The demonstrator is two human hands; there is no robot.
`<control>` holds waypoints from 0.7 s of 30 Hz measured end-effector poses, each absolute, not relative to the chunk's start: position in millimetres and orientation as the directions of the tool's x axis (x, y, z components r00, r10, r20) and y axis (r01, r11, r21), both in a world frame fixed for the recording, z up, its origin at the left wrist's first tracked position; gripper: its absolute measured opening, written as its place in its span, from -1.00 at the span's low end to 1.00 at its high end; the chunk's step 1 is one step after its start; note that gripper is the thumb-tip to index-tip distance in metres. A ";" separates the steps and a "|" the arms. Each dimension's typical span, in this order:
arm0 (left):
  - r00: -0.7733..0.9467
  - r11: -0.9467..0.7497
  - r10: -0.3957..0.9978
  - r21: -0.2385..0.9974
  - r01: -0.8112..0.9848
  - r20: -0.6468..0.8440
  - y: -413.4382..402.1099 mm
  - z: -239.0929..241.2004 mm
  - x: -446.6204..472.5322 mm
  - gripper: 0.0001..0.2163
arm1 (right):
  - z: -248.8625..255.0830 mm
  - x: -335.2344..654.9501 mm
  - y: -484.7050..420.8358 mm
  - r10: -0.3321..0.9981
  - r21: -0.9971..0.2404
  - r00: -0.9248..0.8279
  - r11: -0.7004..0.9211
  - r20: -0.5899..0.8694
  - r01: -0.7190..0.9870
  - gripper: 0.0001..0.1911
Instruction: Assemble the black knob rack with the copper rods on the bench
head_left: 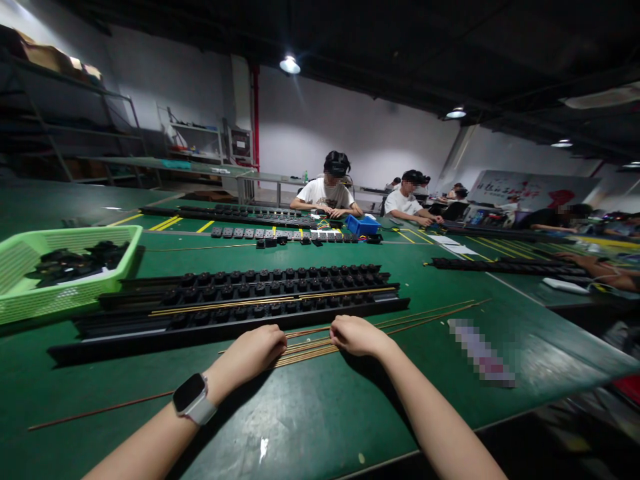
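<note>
Both hands are closed on thin brass-coloured rods (pixel 307 347) just above the green table. My left hand (pixel 263 347), with a watch (pixel 191 395) on its wrist, pinches them on the left. A short way to the right, my right hand (pixel 354 333) grips them too, its fingertips curled out of sight. The rods run out past both hands, one long reddish end (pixel 100 409) reaching far left. Right behind my hands lie long black channels (pixel 240 327) with rows of round black sockets (pixel 260 289). More brass rods (pixel 270 301) rest across the front channel.
A green basket (pixel 127 257) with black parts stands at the left. Further back are a row of socket modules (pixel 265 233) and a blue bin (pixel 363 225). A blurred item (pixel 480 353) lies right. Across the table sit co-workers, one in a white shirt (pixel 325 193).
</note>
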State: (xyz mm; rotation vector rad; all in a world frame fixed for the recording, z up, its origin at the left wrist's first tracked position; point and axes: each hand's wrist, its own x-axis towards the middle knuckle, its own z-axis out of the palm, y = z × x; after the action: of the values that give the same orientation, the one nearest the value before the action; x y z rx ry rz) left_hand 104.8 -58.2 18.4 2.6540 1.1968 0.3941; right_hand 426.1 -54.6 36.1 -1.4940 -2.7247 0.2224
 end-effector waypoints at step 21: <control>0.622 -0.596 0.778 0.420 0.684 0.092 -60.4 22.7 106.5 -0.77 | 38.8 430.0 -54.6 0.841 -0.175 -0.540 0.526 -0.040 0.832 -0.87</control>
State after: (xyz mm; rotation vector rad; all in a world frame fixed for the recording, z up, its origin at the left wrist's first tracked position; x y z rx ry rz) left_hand 106.5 -60.4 22.7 2.5031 1.1725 0.3795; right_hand 430.0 -54.6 38.8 -1.4812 -2.7014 0.2681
